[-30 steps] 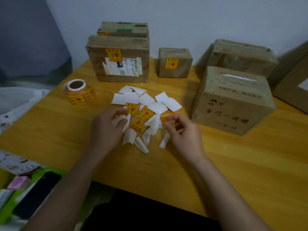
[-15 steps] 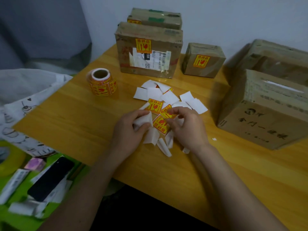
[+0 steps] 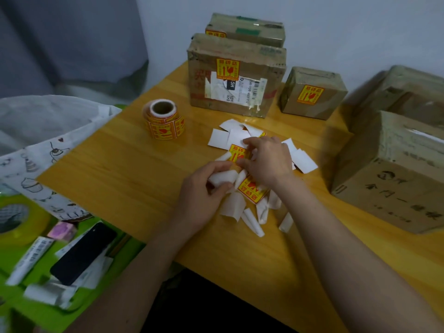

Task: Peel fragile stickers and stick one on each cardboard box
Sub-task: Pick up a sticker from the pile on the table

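Observation:
A heap of white backing slips and yellow fragile stickers lies mid-table. My left hand grips a curled white backing slip. My right hand reaches over the heap and pinches a yellow sticker at its edge. A sticker roll stands to the left. At the back, a large cardboard box, the box behind it and a small box each carry a yellow sticker. A big box at the right shows none on its visible faces.
Another cardboard box sits behind the big right one. Left of the wooden table lie a printed white cloth, a yellow tape roll, a black phone and small packets on a green surface.
The view has swung left and closer. My right hand moved up over the heap onto a sticker farther back. My left hand still holds a white slip.

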